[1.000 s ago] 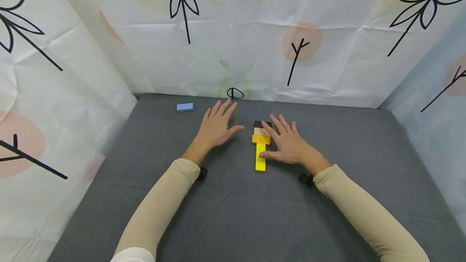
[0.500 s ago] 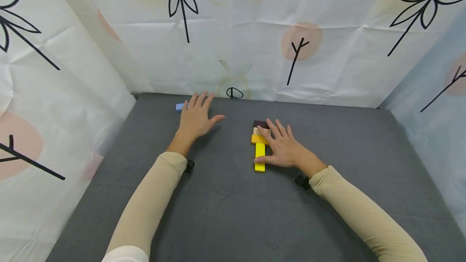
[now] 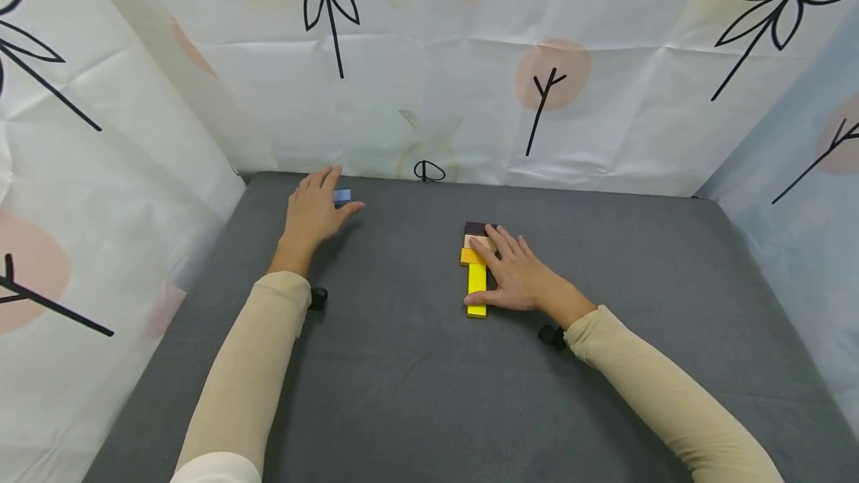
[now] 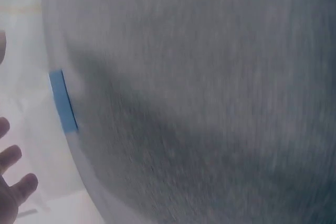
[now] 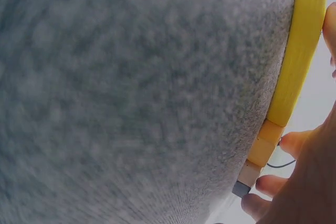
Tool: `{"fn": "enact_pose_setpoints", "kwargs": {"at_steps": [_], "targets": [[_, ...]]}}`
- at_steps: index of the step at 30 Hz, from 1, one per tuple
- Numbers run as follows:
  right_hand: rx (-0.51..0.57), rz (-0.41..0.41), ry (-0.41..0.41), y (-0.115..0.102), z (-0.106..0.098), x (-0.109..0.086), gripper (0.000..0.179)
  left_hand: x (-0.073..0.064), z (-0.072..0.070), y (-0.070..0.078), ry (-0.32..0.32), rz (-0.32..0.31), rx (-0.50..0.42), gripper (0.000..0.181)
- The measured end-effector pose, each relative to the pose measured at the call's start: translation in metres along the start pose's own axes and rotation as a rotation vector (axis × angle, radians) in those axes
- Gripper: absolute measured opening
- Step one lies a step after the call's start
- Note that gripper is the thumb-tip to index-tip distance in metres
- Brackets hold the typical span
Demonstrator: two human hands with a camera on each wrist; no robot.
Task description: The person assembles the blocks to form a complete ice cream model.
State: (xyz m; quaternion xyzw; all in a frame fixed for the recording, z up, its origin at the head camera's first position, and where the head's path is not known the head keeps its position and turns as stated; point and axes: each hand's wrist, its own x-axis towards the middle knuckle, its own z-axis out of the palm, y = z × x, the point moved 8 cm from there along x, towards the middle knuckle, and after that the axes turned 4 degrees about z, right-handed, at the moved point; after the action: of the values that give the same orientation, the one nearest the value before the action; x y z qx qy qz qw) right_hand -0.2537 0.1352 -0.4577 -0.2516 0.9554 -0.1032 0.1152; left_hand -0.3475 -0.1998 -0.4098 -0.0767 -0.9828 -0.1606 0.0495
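At the far left in the head view, my left hand (image 3: 312, 211) is over a small blue block (image 3: 342, 197), fingers stretched forward and thumb apart. The hand hides part of the block, which shows whole in the left wrist view (image 4: 63, 100). My right hand (image 3: 520, 270) spreads over a row of flat wooden blocks. Its thumb touches the long yellow block (image 5: 302, 45); the fingertips rest along the orange block (image 3: 468, 256), the beige block (image 3: 472, 241) and the dark block (image 3: 473, 228). The yellow block lies lengthwise below the crosswise orange one, like a T.
A grey cloth-covered table (image 3: 403, 393) lies under both hands. Behind it hangs a pale curtain (image 3: 436, 80) with black flower drawings, meeting the table's back edge close to the blue block. More curtain (image 3: 80, 192) closes off the left side.
My left hand has moved left from the middle of the table to the blue block. My right hand has shifted slightly left and down onto the block row, which stays in place.
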Motion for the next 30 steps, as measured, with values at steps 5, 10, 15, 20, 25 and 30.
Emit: {"fn": "enact_pose_setpoints", "kwargs": {"at_steps": [5,10,15,20,25,30], "targets": [[-0.002,0.013,-0.021,0.002,0.003,0.001,0.108,-0.001,-0.002,-0.021,0.005,-0.057,-0.058,0.081],[-0.002,0.016,-0.023,0.004,0.004,0.002,0.108,-0.004,0.0,-0.037,-0.015,-0.121,-0.087,0.079],[0.008,0.018,-0.022,0.006,0.003,0.001,0.108,-0.003,0.005,-0.051,-0.033,-0.171,-0.144,0.073],[0.007,0.014,-0.018,0.005,0.002,0.001,0.108,-0.003,0.007,-0.062,-0.011,-0.217,-0.218,0.066],[-0.003,0.02,-0.032,0.004,0.001,0.001,0.108,-0.005,0.009,-0.07,0.02,-0.278,-0.291,0.062],[-0.012,0.03,-0.048,0.005,0.001,0.001,0.109,-0.004,0.012,-0.075,0.026,-0.3,-0.318,0.059]]}}
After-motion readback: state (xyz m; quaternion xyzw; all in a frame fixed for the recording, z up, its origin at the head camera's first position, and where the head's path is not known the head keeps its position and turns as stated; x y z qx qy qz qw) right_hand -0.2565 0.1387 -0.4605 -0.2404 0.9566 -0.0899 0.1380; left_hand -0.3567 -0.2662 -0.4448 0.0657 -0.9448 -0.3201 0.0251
